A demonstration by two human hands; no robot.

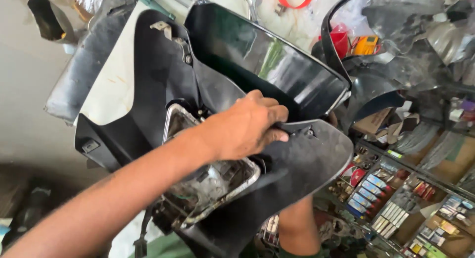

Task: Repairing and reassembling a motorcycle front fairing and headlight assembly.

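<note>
Two hands hold a black scooter fairing up in front of shelves of small parts.

Head view: the left hand has its fingers closed over the fairing's inner edge, beside the dark windscreen. The right hand is hidden behind the panel; only its forearm shows below, so I cannot tell its grip. The fairing is matt black plastic, tilted, its back facing the camera, with the chrome-rimmed headlamp and loose wiring exposed. Held aloft by one visible grip, the panel could slip or twist, I judge, straining the thin plastic tabs or knocking the headlamp.
</note>
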